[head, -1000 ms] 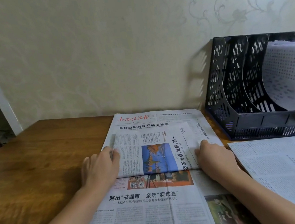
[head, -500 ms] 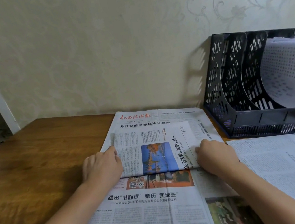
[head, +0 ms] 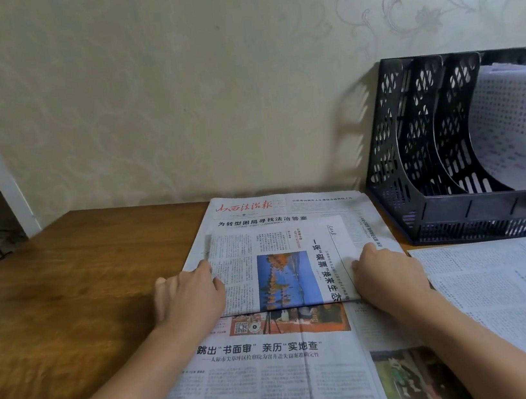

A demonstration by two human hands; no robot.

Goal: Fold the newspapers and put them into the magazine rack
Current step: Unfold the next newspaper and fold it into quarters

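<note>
Head view: black perforated magazine rack (head: 418, 157) against the wall at the worktop's (head: 65, 294) far right; a curled printed paper (head: 518, 129) sits in a right-hand slot, the left slots seemingly bare. Newspaper (head: 279, 376) spread on the worktop, a smaller folded section (head: 281, 264) lying across its middle. Left hand (head: 187, 298) and right hand (head: 387, 273) press that section's side edges, fingers curled narrow, flat on paper. Another sheet (head: 511, 293) lies right, before the rack.
</note>
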